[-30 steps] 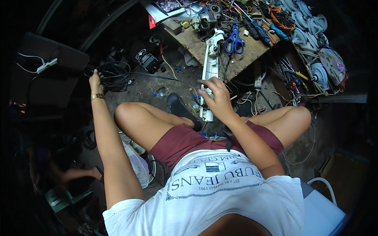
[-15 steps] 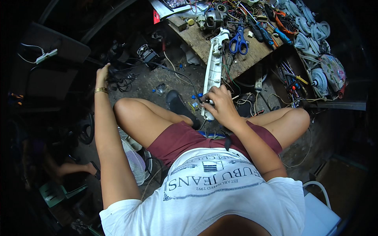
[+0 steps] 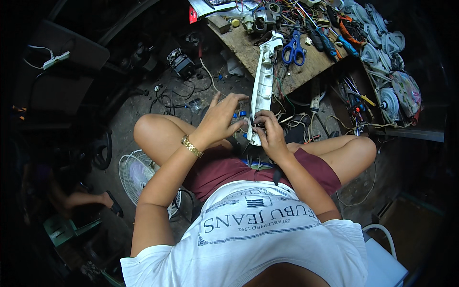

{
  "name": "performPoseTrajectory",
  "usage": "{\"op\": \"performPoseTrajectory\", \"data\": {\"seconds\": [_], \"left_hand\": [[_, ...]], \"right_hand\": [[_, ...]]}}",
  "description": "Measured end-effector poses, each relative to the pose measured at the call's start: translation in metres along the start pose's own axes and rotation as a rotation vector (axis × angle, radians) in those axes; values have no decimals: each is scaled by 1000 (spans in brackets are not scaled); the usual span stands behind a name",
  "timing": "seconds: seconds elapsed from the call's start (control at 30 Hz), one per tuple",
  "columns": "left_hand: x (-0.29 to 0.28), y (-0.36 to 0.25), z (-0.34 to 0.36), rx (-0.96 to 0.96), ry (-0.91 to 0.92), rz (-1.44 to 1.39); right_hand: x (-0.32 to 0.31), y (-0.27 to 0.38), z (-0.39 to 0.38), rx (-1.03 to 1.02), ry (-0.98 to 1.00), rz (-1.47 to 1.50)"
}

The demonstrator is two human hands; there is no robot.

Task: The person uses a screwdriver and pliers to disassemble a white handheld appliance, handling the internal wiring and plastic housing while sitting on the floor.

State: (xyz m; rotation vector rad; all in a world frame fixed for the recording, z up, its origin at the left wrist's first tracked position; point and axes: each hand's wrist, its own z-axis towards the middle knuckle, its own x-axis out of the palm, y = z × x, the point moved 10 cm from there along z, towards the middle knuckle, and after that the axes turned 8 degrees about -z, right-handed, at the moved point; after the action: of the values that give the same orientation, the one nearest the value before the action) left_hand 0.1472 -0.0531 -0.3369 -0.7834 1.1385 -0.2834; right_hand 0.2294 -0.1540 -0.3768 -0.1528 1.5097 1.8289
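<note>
A long white plastic housing (image 3: pixel 262 91), hollow like a trough, leans from the workbench edge down between my legs. Beside its lower end, my right hand (image 3: pixel 271 135) is closed, with thumb and fingers pinching a black cord (image 3: pixel 252 118) against the housing. The cord's exact end is hidden by the fingers. Just left of the housing is my left hand (image 3: pixel 221 118), its fingers stretched and thumb apart, with nothing visible in it. Thin green and red wires (image 3: pixel 277 88) run along the housing's right side.
On the wooden bench (image 3: pixel 229 40) lie blue scissors (image 3: pixel 293 50), screwdrivers (image 3: pixel 326 43), a motor (image 3: pixel 264 21) and tangled wires. White pulley-like plastic parts (image 3: pixel 389 100) are piled at right. Another motor (image 3: pixel 180 63) and loose black cable (image 3: pixel 167 100) lie on the floor. A fan grille (image 3: pixel 128 174) stands by my left leg.
My left hand has come from the far left, where it stretched the black cord out, to beside the housing. The cord's loose length has dropped to the floor. My right hand stays at the housing.
</note>
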Motion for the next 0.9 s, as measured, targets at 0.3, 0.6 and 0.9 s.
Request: {"op": "performPoseTrajectory", "data": {"seconds": [0.3, 0.6, 0.9], "left_hand": [[99, 55, -54, -746, -30, -1282], [115, 46, -57, -867, 77, -1511], [129, 40, -54, -861, 6, -1688]], "right_hand": [[-2, -3, 0, -42, 29, 1], [-3, -13, -6, 27, 25, 98], [-7, -9, -8, -102, 28, -18]]}}
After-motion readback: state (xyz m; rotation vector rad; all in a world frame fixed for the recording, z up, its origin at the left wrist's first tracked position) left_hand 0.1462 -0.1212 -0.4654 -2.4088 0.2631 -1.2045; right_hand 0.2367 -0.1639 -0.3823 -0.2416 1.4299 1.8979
